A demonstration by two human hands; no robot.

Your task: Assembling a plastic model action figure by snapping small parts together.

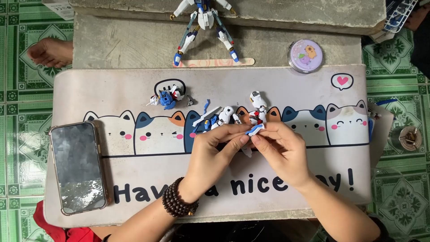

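Both hands pinch one small blue-white part [254,130] over the mat [286,85], left hand [214,152] and right hand [282,150] meeting at fingertips; best keep grip light, squared, near the white limb [225,115].

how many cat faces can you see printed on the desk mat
6, in one row across the mat: a white cat at far left, a blue-and-orange cat, one mostly hidden behind the hands, an orange-eared one behind the model parts, a blue-eared cat, and a cream cat at right.

- Bright, even daylight; colours crisp across the frame.
- Soft shadows under the hands [251,150].
- Pale glare on the phone [78,166] screen, lower left.
- Slight blur at fingertips.
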